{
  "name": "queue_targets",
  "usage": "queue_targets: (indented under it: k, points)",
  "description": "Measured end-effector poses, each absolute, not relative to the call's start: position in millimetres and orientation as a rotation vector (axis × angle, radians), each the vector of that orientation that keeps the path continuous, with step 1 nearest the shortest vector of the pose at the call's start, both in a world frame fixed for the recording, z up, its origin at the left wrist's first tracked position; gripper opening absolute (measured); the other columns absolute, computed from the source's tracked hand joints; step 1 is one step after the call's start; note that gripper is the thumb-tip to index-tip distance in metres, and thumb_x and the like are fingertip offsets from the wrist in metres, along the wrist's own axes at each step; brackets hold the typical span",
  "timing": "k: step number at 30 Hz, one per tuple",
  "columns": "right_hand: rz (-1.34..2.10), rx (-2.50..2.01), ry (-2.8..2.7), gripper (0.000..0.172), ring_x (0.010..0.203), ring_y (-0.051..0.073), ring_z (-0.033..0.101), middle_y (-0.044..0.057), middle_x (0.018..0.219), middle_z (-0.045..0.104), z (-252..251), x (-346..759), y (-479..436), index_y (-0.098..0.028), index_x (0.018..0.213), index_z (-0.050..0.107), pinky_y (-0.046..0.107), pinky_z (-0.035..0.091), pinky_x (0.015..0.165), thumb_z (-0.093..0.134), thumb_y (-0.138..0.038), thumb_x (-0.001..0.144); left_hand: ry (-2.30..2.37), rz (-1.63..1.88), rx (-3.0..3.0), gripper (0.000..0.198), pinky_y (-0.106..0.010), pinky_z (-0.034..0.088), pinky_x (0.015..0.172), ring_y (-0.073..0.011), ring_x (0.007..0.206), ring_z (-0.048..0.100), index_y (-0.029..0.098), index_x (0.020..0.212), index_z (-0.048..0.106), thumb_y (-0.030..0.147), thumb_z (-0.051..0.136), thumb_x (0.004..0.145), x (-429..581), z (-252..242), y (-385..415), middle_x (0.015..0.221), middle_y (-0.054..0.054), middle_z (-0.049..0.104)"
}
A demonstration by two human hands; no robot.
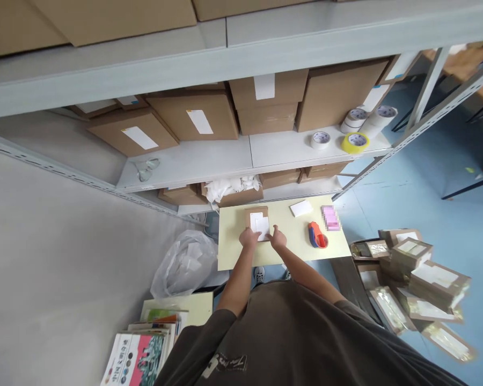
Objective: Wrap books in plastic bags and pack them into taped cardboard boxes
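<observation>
A small cardboard box (247, 213) lies on the pale yellow table, with white paper slips (262, 222) on its upper face. My left hand (248, 237) is closed at the box's near left corner, its thumb over the paper. At the near right corner, my right hand (278, 237) touches the edge with thumb and fingers apart. Right of the hands lies an orange and blue tape dispenser (314, 235) with a tape roll. A white stack of slips (301, 208) and a pink item (330, 218), partly blurred out, sit farther right.
Metal shelving (193, 161) behind the table (233, 257) holds cartons and several tape rolls (320, 140). A clear bag of paper scraps (185, 262) stands left of the table. Taped parcels (438, 281) are heaped at the right. Books (134, 356) are stacked at the lower left.
</observation>
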State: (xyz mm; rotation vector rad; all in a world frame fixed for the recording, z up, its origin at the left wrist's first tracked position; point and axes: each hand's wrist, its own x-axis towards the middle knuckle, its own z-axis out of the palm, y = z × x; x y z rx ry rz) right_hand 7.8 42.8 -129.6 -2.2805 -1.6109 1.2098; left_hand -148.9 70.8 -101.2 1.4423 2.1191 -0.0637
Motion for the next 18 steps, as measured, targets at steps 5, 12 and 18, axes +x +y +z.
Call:
queue_targets:
  k: [5, 12, 18]
  points:
    - [1.142, -2.148, -1.901, 0.061, 0.113, 0.028, 0.072, 0.011, 0.137, 0.068, -132.6, 0.1, 34.5, -0.038, 0.169, 0.038, 0.032, 0.048, 0.092, 0.047, -0.033, 0.109, 1.743, 0.176, 1.932, 0.056, -0.055, 0.032, 0.129, -0.0371, 0.164, 0.026, 0.029, 0.154, 0.061, 0.032, 0.066, 0.098, -159.0, -118.0, 72.3, 0.173, -0.009, 0.042]
    - [1.218, -2.031, -1.687, 0.061, 0.123, 0.029, 0.069, 0.012, 0.15, 0.064, -153.2, -5.4, 2.5, -0.033, 0.167, 0.042, 0.038, 0.051, 0.104, 0.047, -0.036, 0.107, 1.622, 0.284, 2.005, 0.062, -0.056, 0.022, 0.135, -0.034, 0.168, 0.014, 0.03, 0.165, 0.05, 0.036, 0.054, 0.103, -175.2, -147.7, 43.8, 0.178, -0.004, 0.031]
    - [1.306, -1.921, -0.968, 0.084, 0.128, 0.03, 0.07, 0.018, 0.15, 0.064, -180.1, -25.0, -29.8, -0.023, 0.167, 0.038, 0.042, 0.058, 0.098, 0.051, -0.066, 0.096, 1.613, 0.368, 1.948, 0.061, -0.056, 0.026, 0.133, -0.0348, 0.168, 0.017, 0.03, 0.162, 0.053, 0.049, 0.057, 0.104, -206.5, -151.8, 36.6, 0.177, -0.005, 0.033]
